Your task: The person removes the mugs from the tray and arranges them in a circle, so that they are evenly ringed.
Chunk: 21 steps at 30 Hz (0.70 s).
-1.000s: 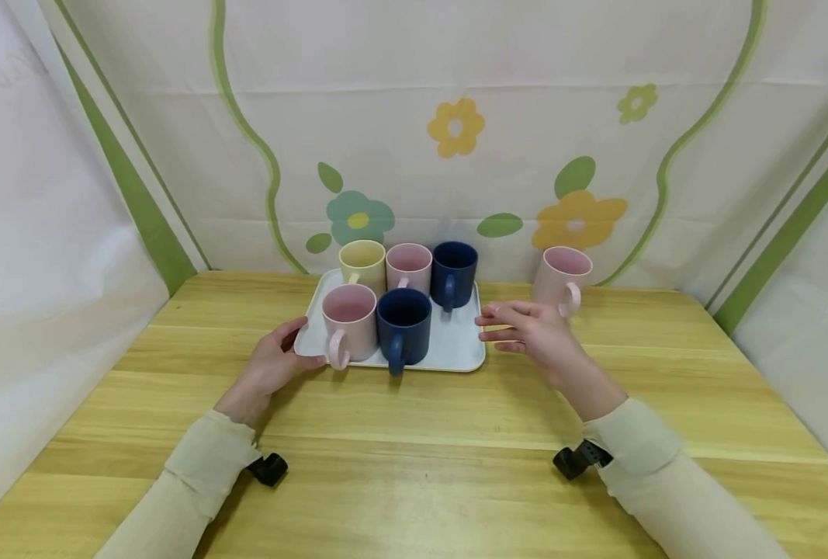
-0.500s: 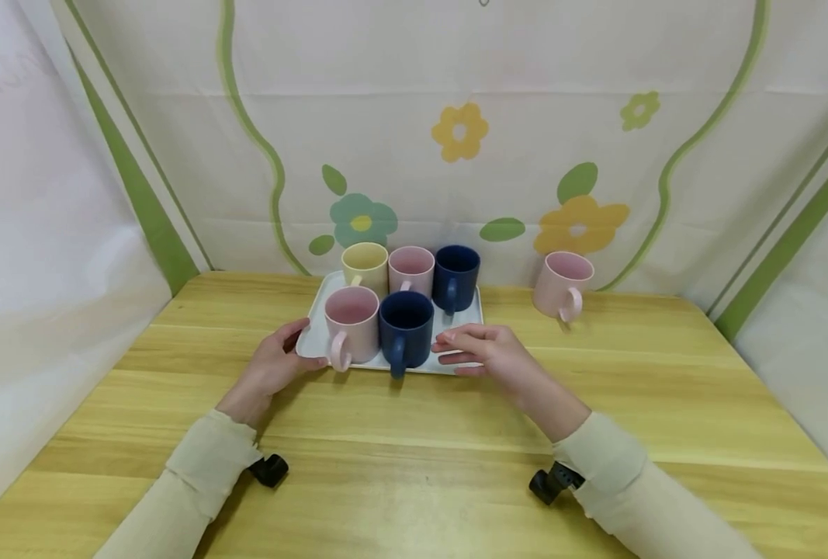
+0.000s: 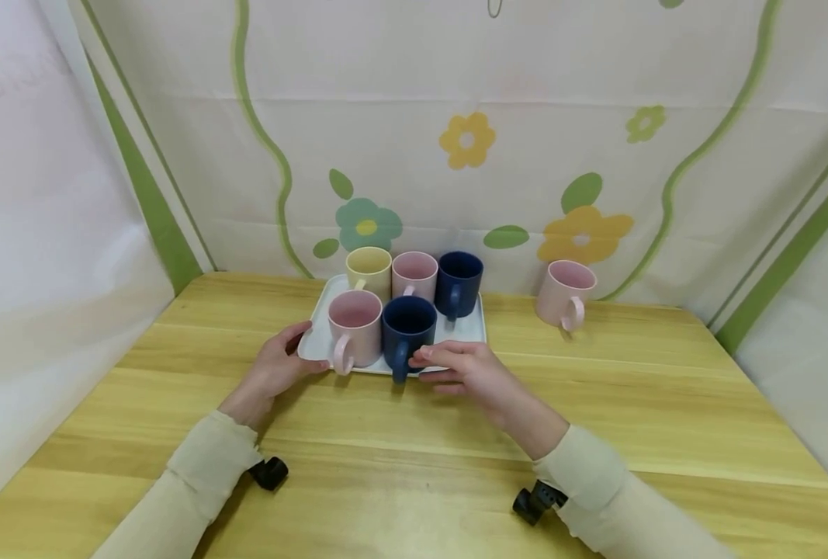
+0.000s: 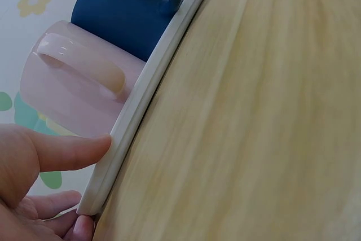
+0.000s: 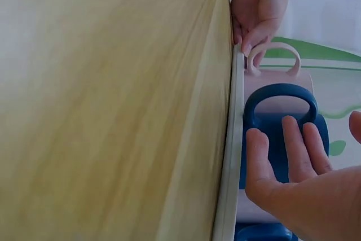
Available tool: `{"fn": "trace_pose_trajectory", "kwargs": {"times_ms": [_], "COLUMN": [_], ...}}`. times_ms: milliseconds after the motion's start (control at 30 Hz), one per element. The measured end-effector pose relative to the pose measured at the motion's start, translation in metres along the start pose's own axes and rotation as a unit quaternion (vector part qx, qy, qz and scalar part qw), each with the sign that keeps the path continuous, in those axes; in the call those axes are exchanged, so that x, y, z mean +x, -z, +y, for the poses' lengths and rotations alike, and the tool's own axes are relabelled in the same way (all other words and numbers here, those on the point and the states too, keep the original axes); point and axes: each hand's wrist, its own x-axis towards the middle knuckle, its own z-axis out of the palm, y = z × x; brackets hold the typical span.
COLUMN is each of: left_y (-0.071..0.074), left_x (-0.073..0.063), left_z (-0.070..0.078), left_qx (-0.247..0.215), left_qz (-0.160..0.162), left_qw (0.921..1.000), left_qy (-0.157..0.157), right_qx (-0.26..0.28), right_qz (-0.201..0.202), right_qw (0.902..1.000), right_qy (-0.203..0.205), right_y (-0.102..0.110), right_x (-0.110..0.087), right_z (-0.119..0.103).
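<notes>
In the head view, my left hand (image 3: 274,374) holds the front left corner of a white tray (image 3: 318,341). The left wrist view shows its thumb (image 4: 73,152) pressed on the rim, with other fingertips around the corner. On the tray's front row stand a pink mug (image 3: 359,340) and a dark blue mug (image 3: 420,330), handles facing me. Behind them are a yellow mug (image 3: 369,268), another pink mug (image 3: 415,272) and another dark blue mug (image 3: 461,291). My right hand (image 3: 479,382), fingers extended, reaches beside the front blue mug, fingertips close to its handle (image 5: 279,90).
A separate pink mug (image 3: 559,301) stands on the wooden table (image 3: 414,489) at the back right, its handle turned toward me. A curtain (image 3: 400,62) printed with flowers hangs right behind the table.
My right hand has moved left and nearer to me, from the tray's right edge to the front blue mug's handle. The left hand stays on the tray corner.
</notes>
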Motion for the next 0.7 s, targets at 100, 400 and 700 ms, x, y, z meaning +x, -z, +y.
{"fn": "trace_pose_trajectory", "kwargs": {"times_ms": [100,400,700], "left_y": [0.001,0.0,0.0], "left_x": [-0.001,0.001,0.002], "left_z": [-0.001,-0.002,-0.001], "left_qx": [0.001,0.011,0.009], "left_qz": [0.001,0.001,0.001], "left_qw": [1.0,0.9999,1.0], "left_qy": [0.0,-0.003,0.001], "right_qx": [0.006,0.025,0.046], "right_qz": [-0.003,0.001,0.004], "right_qw": [0.9999,0.999,0.9981], "right_qy": [-0.009,-0.037,-0.04], "right_y": [-0.005,-0.015,-0.024], "right_x": [0.003,0.008,0.015], "right_z": [0.001,-0.001,-0.001]}}
